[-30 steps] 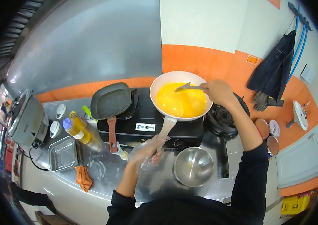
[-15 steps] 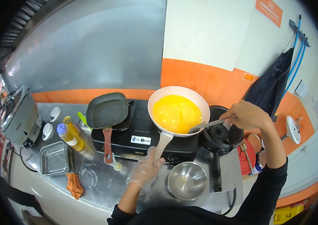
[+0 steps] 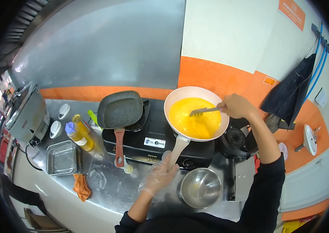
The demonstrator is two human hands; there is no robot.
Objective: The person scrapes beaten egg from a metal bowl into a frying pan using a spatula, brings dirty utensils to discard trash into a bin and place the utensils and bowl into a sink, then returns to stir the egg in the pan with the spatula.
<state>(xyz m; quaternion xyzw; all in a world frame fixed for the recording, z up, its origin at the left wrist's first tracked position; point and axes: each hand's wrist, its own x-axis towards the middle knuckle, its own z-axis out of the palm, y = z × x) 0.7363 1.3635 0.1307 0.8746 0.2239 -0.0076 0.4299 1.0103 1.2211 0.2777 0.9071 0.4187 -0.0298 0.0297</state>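
A round white frying pan sits on the right side of the black gas stove, holding yellow liquid that looks like beaten egg. My left hand, in a clear plastic glove, is closed round the pan's beige handle. My right hand is bare and grips a grey spatula over the pan's right rim. The spatula's slotted head is at the middle of the yellow liquid. A steel bowl stands on the counter just right of my left hand.
A square grey grill pan occupies the stove's left side. Further left are a yellow squeeze bottle, a wire-meshed tray, an orange cloth and a large grey cooker. A black burner stands right of the pan.
My right hand has raised the spatula from the pan's lower right edge and moved it up and left over the liquid. The left hand keeps hold of the handle. The whole view has shifted slightly.
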